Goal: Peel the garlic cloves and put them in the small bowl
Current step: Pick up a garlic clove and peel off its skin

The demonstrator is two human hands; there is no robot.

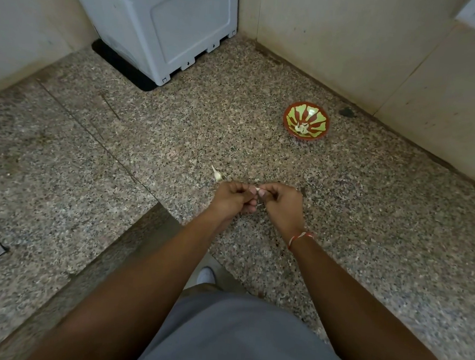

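Two hands meet above the speckled stone counter [153, 156]. The left hand [233, 198] and the right hand [281, 201] both pinch one small garlic clove [257, 190] between their fingertips, with fingers curled around it (only a pale bit shows between the thumbs). One more clove [217, 175], unpeeled, lies on the counter just beside the left hand. One small bowl [306, 120], red and green, stands well apart toward the wall and holds some pale cloves; their number I cannot tell. One white appliance [169, 24] stands in the corner. No readable writing is visible.
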